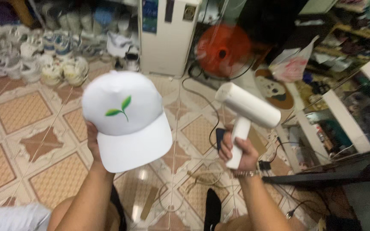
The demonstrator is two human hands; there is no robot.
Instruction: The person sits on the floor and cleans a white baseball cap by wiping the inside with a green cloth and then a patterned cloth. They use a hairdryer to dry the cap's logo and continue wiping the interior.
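Down nearest the camera, the person's two bare forearms are reaching out over the tiled floor (22,115). A black cord (202,102) is trailing across the tiles between them.

The left hand (93,143) is holding up a white cap (125,119), fingers mostly hidden behind it, with the grip clenched on the back of the crown. The cap is facing the camera, brim pointing down, and a small green leaf mark is showing on its front panel. It is hanging in the air, well above the floor.

The right hand (240,149) is wrapping around the handle of a white handheld steamer (247,115), its grip clenched on that handle. A watch (246,173) is sitting on the wrist. The steamer's head is tilting up and to the left, its nozzle end pointing toward the cap; the two are near each other but apart.

Farther back, a white cabinet (168,38) is standing against the wall, and an orange fan (223,51) is sitting just beside it on the right. To the left, rows of shoes (43,55) are lying on the floor, blurred. On the right, shelves (347,64) are holding mixed goods too blurred to tell, and a plastic bag (294,64) is hanging near them.
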